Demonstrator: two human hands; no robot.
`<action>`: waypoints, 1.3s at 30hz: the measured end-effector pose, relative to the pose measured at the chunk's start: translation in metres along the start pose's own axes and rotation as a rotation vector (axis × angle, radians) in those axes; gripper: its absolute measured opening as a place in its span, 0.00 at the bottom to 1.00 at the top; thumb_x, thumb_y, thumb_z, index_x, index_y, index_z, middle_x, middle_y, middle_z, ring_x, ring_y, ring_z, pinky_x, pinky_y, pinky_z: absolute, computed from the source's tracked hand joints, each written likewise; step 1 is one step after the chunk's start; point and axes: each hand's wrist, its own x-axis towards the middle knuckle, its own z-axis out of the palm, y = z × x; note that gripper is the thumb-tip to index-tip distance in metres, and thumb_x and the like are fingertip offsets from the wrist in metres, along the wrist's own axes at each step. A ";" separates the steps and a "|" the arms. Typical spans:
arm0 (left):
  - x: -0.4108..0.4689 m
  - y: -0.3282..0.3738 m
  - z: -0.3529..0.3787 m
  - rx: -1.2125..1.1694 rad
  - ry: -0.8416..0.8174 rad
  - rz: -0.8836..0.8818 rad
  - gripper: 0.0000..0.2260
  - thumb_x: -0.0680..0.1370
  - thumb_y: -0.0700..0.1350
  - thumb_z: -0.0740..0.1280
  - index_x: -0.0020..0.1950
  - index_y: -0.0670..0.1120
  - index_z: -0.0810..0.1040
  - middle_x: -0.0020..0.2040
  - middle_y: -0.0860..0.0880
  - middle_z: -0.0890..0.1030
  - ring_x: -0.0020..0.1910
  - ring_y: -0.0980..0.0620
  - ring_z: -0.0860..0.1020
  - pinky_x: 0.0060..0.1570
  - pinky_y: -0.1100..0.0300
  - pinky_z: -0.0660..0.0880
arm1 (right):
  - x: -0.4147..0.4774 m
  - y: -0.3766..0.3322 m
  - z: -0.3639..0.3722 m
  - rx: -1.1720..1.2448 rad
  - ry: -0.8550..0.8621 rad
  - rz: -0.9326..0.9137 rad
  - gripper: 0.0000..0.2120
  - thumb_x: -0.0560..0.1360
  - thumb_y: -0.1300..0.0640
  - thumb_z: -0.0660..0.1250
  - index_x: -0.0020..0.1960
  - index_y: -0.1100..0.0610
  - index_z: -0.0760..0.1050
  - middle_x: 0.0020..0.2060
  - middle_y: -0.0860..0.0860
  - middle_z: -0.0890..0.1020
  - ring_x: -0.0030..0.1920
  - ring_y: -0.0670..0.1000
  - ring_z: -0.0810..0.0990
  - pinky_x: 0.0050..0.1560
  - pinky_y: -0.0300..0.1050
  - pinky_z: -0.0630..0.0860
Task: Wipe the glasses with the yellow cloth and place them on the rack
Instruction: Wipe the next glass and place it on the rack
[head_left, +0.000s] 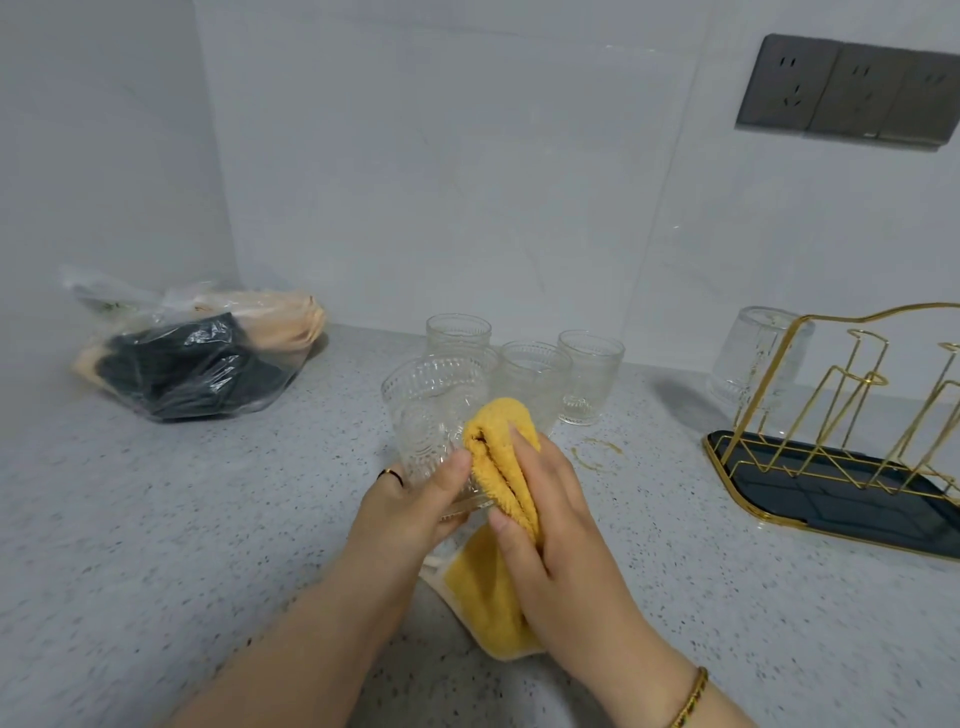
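gripping the glass (434, 415), left hand (415, 501); right hand (550, 519) presses yellow cloth (498, 452) beside.

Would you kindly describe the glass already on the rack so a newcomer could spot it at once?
Find the gold wire rack on its dark tray at the right of the counter. On the rack's left end, near the wall, sits one clear ribbed glass. Unlike the upright glasses clustered mid-counter and the glass being wiped, it alone is upside down.
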 end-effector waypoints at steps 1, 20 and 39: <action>0.000 0.000 0.000 -0.019 0.016 -0.002 0.37 0.57 0.59 0.74 0.60 0.40 0.74 0.52 0.44 0.84 0.48 0.53 0.83 0.49 0.60 0.79 | 0.000 0.000 0.000 0.013 0.015 0.001 0.23 0.71 0.45 0.51 0.59 0.28 0.44 0.73 0.41 0.51 0.67 0.30 0.46 0.57 0.15 0.42; 0.009 -0.003 -0.007 -0.047 0.006 -0.026 0.35 0.58 0.51 0.75 0.62 0.40 0.73 0.52 0.42 0.83 0.47 0.47 0.83 0.50 0.53 0.79 | -0.001 0.000 0.002 0.185 0.073 0.047 0.17 0.75 0.46 0.56 0.60 0.32 0.55 0.66 0.38 0.65 0.64 0.32 0.62 0.63 0.24 0.58; 0.011 0.001 -0.014 0.013 -0.048 0.080 0.27 0.63 0.51 0.70 0.58 0.38 0.77 0.51 0.40 0.83 0.50 0.45 0.82 0.53 0.50 0.77 | -0.003 -0.003 0.003 0.054 0.118 -0.119 0.25 0.68 0.41 0.52 0.59 0.20 0.49 0.62 0.20 0.51 0.64 0.25 0.51 0.61 0.19 0.50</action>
